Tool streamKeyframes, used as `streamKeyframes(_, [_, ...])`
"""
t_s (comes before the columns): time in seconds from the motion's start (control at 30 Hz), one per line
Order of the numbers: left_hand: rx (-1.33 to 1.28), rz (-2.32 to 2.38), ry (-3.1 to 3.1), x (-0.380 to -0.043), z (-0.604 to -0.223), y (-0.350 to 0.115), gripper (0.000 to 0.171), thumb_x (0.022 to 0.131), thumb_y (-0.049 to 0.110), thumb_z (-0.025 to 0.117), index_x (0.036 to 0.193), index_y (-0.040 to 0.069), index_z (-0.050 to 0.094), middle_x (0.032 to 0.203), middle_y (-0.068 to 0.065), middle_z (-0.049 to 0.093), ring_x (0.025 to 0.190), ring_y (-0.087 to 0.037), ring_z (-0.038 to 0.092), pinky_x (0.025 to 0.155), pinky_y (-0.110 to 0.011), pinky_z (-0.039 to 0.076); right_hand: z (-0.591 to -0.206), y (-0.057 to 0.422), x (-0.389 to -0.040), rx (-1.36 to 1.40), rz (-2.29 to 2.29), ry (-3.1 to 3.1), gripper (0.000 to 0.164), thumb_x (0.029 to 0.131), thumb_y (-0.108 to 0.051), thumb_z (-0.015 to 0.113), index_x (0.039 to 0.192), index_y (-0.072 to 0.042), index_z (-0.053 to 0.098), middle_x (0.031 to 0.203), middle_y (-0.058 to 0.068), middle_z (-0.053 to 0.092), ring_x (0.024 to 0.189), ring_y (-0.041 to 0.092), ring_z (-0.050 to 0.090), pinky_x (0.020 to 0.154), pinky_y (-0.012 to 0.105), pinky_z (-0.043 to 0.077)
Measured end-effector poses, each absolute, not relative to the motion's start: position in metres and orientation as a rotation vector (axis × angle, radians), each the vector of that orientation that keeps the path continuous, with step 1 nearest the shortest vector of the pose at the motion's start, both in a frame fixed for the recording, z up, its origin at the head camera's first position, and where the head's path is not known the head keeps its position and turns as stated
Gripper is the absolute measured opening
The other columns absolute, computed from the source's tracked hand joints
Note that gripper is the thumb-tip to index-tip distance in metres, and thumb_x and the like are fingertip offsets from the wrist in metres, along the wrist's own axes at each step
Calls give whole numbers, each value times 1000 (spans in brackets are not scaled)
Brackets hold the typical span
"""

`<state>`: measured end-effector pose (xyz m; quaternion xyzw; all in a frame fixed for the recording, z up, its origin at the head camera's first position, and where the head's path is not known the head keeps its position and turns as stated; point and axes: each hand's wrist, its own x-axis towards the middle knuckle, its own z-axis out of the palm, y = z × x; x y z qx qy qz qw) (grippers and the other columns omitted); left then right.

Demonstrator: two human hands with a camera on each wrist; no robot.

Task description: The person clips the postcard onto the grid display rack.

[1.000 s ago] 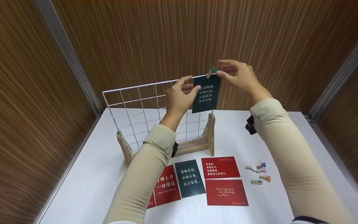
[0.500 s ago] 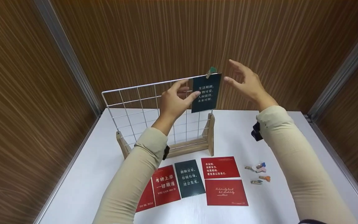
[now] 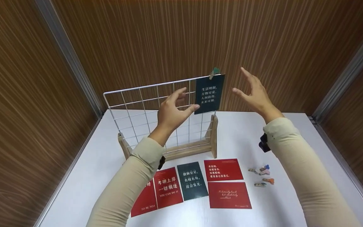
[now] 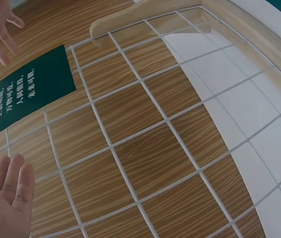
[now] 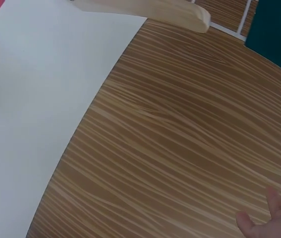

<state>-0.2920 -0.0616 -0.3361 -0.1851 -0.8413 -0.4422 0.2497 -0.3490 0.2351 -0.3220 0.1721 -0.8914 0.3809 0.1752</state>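
A dark green card (image 3: 209,94) with white writing hangs at the top right corner of a white wire grid (image 3: 150,105). A small wooden clothespin (image 3: 214,73) with a green heart clips it to the top wire. My left hand (image 3: 172,110) is in front of the grid, fingers relaxed, its thumb tip overlapping the card's lower left edge in the head view. To the right of the card, my right hand (image 3: 257,96) is spread in the air and holds nothing. In the left wrist view, the card (image 4: 28,91) lies between both hands.
Wooden feet (image 3: 214,135) carry the grid on the white table (image 3: 232,135). In front lie red cards (image 3: 169,189) and another green card (image 3: 193,181). Several loose clothespins (image 3: 265,170) lie at the right. Wood-patterned panels (image 3: 263,37) enclose the table.
My right hand has left the clothespin and moved right and down, fingers spreading. My left hand has drawn back left and down from the card, which stays hanging.
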Motion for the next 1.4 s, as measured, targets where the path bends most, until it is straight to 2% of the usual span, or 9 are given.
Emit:
streamKeyframes(0.27, [-523,-1130,-2323,-284,-352,-71,72,78,47,75,138,14,50,134,-6,52,122,-20,49,95,-40,45,-343,246,-344,440,1010,-2558,81,89,-50,60,153,-28,15,154,17,17,139,41,14,101,73,6])
streamKeyframes(0.4, [-556,-1070,-2329,-280,-362,-77,75,77,49,75,138,14,50,138,-7,48,127,-22,44,96,-41,44,-352,251,-341,384,955,-2603,83,89,-55,57,154,-28,12,155,18,12,139,44,10,99,72,8])
streamKeyframes(0.57, [-587,-1006,-2322,-273,-375,-83,79,75,51,76,139,12,49,139,-10,45,128,-25,42,97,-43,43,-363,258,-339,323,915,-2646,84,88,-56,58,153,-31,12,156,18,10,139,44,7,99,70,7])
streamKeyframes(0.77, [-619,-902,-2353,-265,-386,-86,84,74,53,76,142,14,46,144,-11,40,131,-28,37,102,-47,36,-378,268,-338,269,911,-2687,86,86,-57,59,153,-33,11,156,19,8,139,45,4,98,70,6])
streamKeyframes(1.1, [-635,-819,-2388,-253,-407,-97,88,70,50,79,144,17,44,147,-11,36,133,-28,35,104,-49,33,-407,283,-328,231,885,-2739,89,85,-61,58,154,-29,11,155,22,7,138,48,2,96,72,1])
streamKeyframes(1.4, [-618,-792,-2458,-242,-426,-106,88,71,52,78,144,18,44,148,-10,35,133,-30,34,103,-54,31,-429,294,-319,200,836,-2786,91,84,-61,59,154,-26,12,154,25,7,135,50,7,94,72,5])
